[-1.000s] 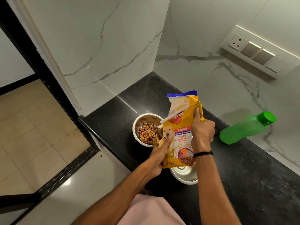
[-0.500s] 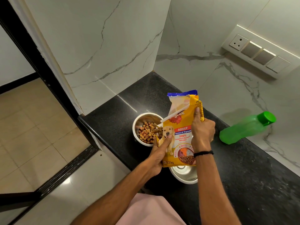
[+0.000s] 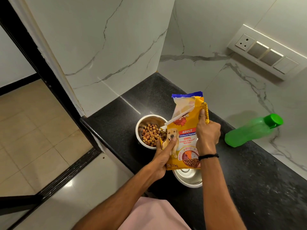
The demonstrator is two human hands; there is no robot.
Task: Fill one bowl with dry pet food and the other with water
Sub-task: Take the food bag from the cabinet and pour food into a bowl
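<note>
A yellow pet food bag [image 3: 186,135] with a torn-open top stands upright between two steel bowls on the black counter [image 3: 249,180]. My left hand [image 3: 164,155] grips its lower left edge, thumb across the dog picture. My right hand [image 3: 207,131] grips its right edge higher up. The far bowl [image 3: 146,128], left of the bag, holds brown kibble. The near bowl [image 3: 187,178] looks empty and is partly hidden behind the bag's bottom. A green water bottle [image 3: 250,131] with its cap on lies tilted against the wall at the right.
White marble walls close the counter's back and left corner. A switch panel [image 3: 265,52] sits on the right wall. The counter's front edge drops to a tiled floor [image 3: 33,138] on the left.
</note>
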